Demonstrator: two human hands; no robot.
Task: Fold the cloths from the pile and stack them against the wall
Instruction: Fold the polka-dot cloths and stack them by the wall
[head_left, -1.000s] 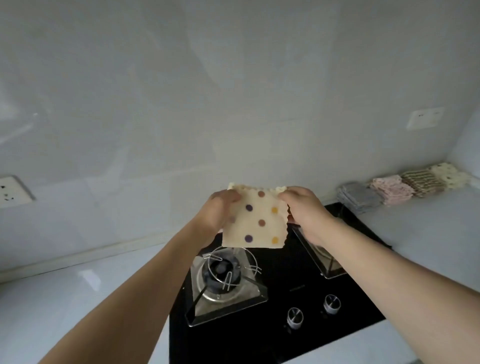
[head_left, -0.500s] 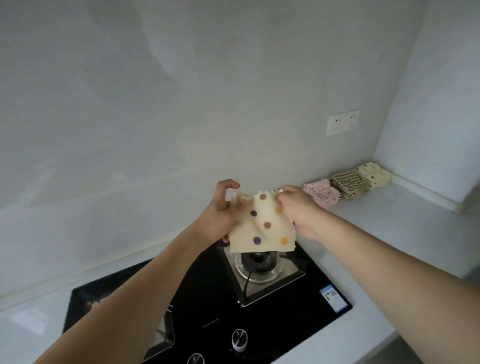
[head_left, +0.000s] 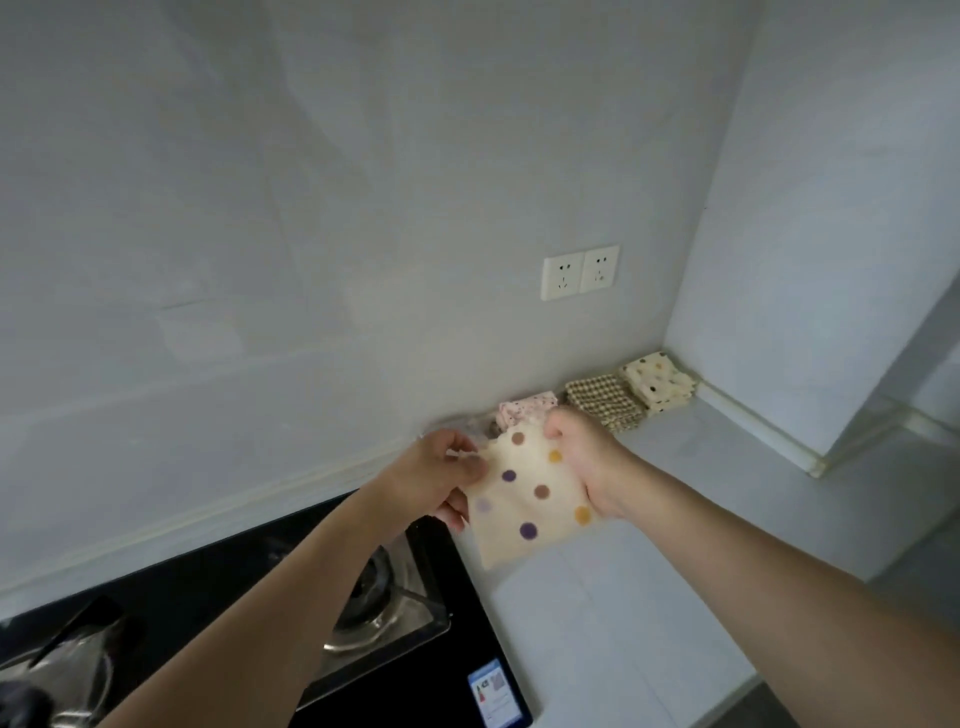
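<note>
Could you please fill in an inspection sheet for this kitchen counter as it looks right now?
Surface: pale grey countertop, running to the corner.
Job's things: cream folded cloth with purple, brown and yellow dots, held in the air; stacks along the back wall: pink speckled cloths, brown checked cloths, cream dotted cloths.
Clutter: nothing seen.
Grippers: left hand pinches the held cloth's upper left edge; right hand grips its right side.
Cables: nothing seen.
Surroundings: black glass gas hob with a label at its corner; white double wall socket; plain grey walls.
</note>
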